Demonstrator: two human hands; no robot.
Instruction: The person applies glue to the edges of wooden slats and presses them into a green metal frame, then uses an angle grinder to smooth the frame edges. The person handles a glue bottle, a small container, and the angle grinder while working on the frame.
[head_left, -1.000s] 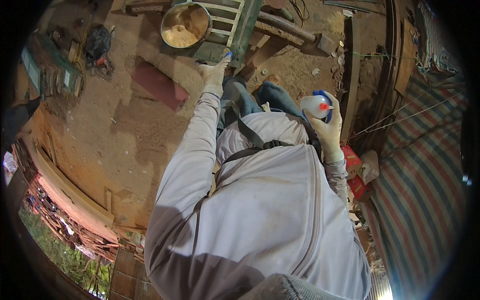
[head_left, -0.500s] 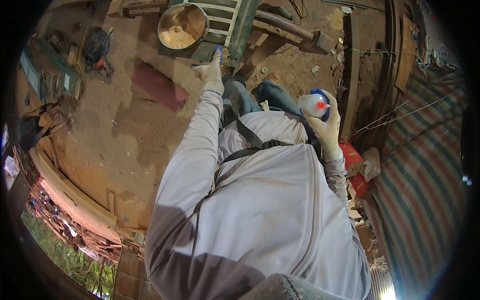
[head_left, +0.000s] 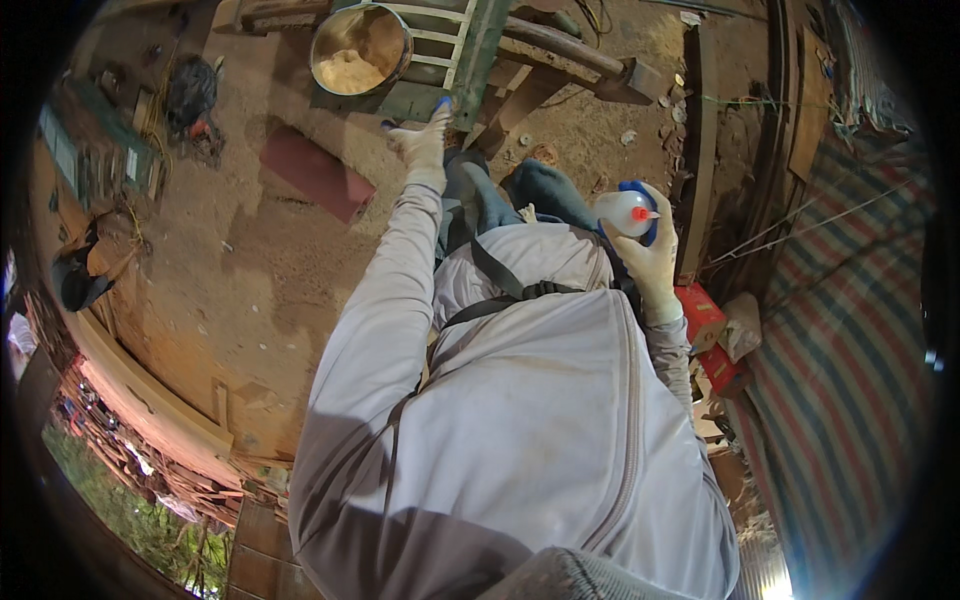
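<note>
My left hand (head_left: 422,145), in a pale glove with blue fingertips, hangs with thumb and fingers apart and nothing in it. It is nearest to the corner of a green slatted frame (head_left: 487,55), apart from it as far as I can tell. A round metal pot (head_left: 405,62) holding tan powdery stuff (head_left: 350,74) stands on that frame. At the right, my right hand (head_left: 652,255), gloved alike, is wrapped round a whitish squeeze bottle (head_left: 612,209) with a red nozzle cap (head_left: 641,213). The bottle's nozzle points right.
A dark red block (head_left: 317,172) lies on the dirt floor at left. Green panels (head_left: 95,140) and a black bag (head_left: 192,90) are farther left. Red boxes (head_left: 703,316) and a striped tarp (head_left: 850,330) stand right. A wooden beam (head_left: 575,52) lies ahead.
Both hands keep their poses, the right still round the bottle. The view has shifted slightly. A dark shape at the far left edge has changed its outline and sits lower.
</note>
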